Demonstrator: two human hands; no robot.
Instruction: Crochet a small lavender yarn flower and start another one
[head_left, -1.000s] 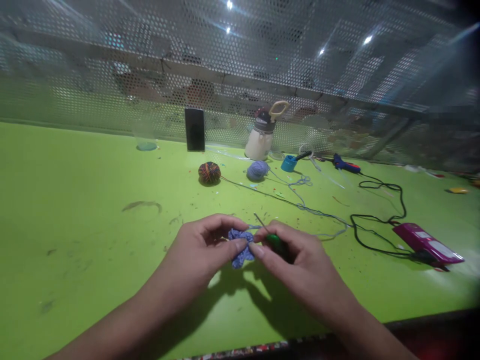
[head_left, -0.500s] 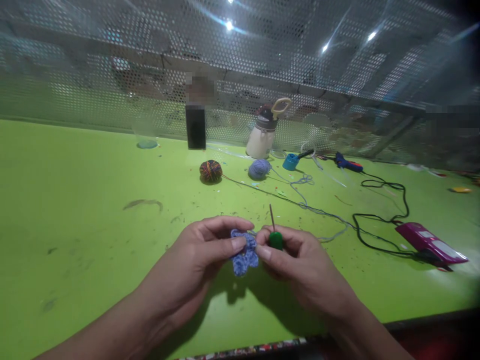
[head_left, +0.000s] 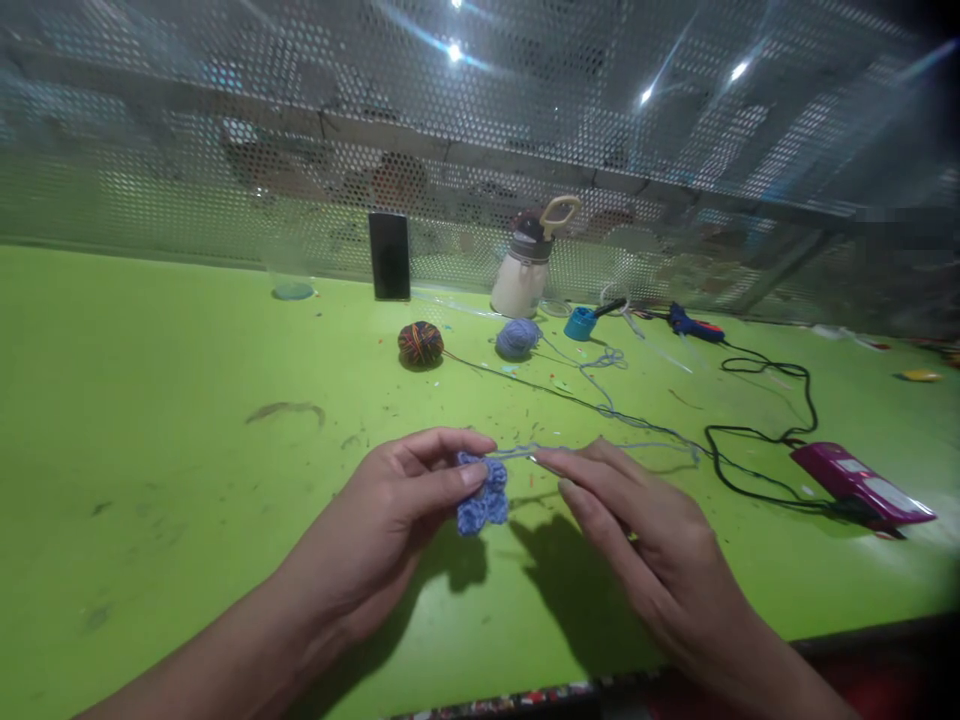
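A blue-purple crocheted piece (head_left: 487, 495) with petal-like lobes is pinched between the thumb and fingers of my left hand (head_left: 409, 490), above the table. To its right, my right hand (head_left: 645, 525) is closed around a crochet hook (head_left: 533, 458); only its metal tip shows, and the green handle is almost wholly hidden by the fingers. Strands of blue yarn (head_left: 517, 452) stretch from the top of the piece to the hook tip and past the right fingers. Further back lies the blue yarn ball (head_left: 517, 339).
A dark multicoloured yarn ball (head_left: 420, 344), a black phone (head_left: 390, 257), a white bottle (head_left: 519, 280) and a blue cup-like holder (head_left: 580, 323) stand towards the perforated screen. On the right are a glue gun (head_left: 695, 324), black cord and a magenta box (head_left: 862, 485).
My right hand has moved right, away from the crocheted piece, and turned over, so the green handle is now mostly covered. Yarn strands now span the gap. My left hand keeps its hold.
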